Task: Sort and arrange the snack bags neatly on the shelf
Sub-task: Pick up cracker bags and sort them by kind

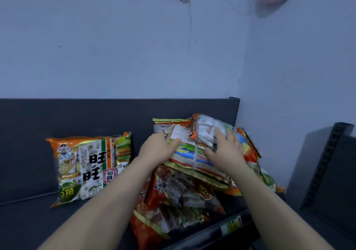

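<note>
A loose pile of snack bags lies on the right of the dark shelf [28, 221]. On top of it is a bag lying back-side up [188, 153], and my left hand [156, 146] grips its left edge with the thumb over it. My right hand [225, 147] rests flat on a clear-fronted orange bag [204, 128] at the pile's top. A red-orange bag [173, 201] lies at the pile's front. To the left, orange and green bags [84, 169] stand upright in a row against the back panel.
The shelf's dark back panel [96, 115] runs behind the bags and ends at a post on the right. A price label [231, 225] sits on the shelf's front rail. Another dark shelf unit [327, 172] stands at the far right, beside a pale wall.
</note>
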Demonstrator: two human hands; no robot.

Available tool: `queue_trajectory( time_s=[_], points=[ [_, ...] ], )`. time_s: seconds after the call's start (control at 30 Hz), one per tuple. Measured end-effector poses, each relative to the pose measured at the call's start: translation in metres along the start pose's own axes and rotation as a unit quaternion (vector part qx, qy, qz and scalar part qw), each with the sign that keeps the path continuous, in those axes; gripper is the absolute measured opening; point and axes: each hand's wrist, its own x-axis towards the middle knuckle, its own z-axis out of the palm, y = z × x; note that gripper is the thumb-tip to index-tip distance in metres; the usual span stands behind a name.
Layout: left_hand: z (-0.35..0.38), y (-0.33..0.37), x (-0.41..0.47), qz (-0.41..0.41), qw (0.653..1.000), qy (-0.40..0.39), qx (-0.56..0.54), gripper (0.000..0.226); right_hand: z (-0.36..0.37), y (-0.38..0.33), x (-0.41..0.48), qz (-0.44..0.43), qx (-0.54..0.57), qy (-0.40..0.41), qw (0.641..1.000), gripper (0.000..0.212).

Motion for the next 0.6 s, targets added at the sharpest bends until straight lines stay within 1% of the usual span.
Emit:
queue_trajectory(
  time_s=[0.1,0.17,0.2,0.27,0.33,0.37,0.43,0.47,0.5,0.53,0.6],
  points=[
    [0.004,0.027,0.020,0.048,0.998,0.022,-0.015,0.069,-0.006,0.019,0.016,0.021,-0.002,0.019,1.000,0.076],
    [0.011,0.045,0.033,0.072,0.997,0.005,-0.029,0.070,-0.008,0.036,0.024,0.050,-0.010,-0.003,0.999,0.084],
    [0.016,0.052,0.038,0.094,0.995,-0.009,-0.016,0.071,-0.009,0.045,0.027,0.065,-0.016,-0.022,0.998,0.087],
    [0.027,0.064,0.047,0.149,0.987,-0.043,0.049,0.076,-0.007,0.063,0.031,0.091,-0.022,-0.061,0.994,0.089],
    [0.036,0.069,0.053,0.183,0.975,-0.068,0.109,0.072,-0.005,0.077,0.033,0.107,-0.038,-0.072,0.991,0.088],
    [0.040,0.069,0.057,0.187,0.972,-0.075,0.119,0.068,-0.003,0.082,0.033,0.105,-0.052,-0.061,0.991,0.083],
    [0.048,0.067,0.062,0.174,0.976,-0.077,0.104,0.065,-0.002,0.089,0.035,0.077,-0.070,-0.013,0.994,0.057],
    [0.052,0.066,0.063,0.171,0.977,-0.073,0.103,0.066,-0.003,0.089,0.037,0.063,-0.070,0.008,0.996,0.045],
    [0.055,0.066,0.063,0.179,0.975,-0.061,0.118,0.070,-0.007,0.087,0.039,0.052,-0.065,0.025,0.996,0.038],
    [0.058,0.066,0.064,0.193,0.970,-0.046,0.140,0.078,-0.012,0.084,0.040,0.045,-0.055,0.040,0.997,0.034],
    [0.061,0.067,0.064,0.212,0.962,-0.024,0.170,0.094,-0.025,0.074,0.042,0.030,-0.037,0.081,0.996,0.035]
  ],
)
